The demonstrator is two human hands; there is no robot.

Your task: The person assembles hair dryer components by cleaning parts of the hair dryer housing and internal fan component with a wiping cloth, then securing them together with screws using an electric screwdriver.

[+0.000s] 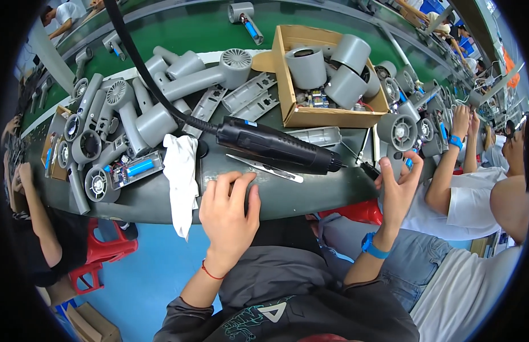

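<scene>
Work station seen from above. A green belt runs across the back, beyond the dark bench. An open carton of grey cylindrical parts stands near the bench's middle; a pile of grey housings lies to its left. In front, a black corded hand tool points rightward; whether it rests or hangs cannot be told. A white cloth drapes over the front edge. The left hand is empty at that edge, fingers apart and slightly bent. The right hand reaches the grey fan housing, right of the carton, its digits on either side of the handle; whether they press on it cannot be told. A slim metal tool lies between left hand and corded tool. Good handling, it is judged, takes the housing by its handle, fingertips clear of the fan, lifts it free of neighbouring parts, and uses the left hand as steady support.
</scene>
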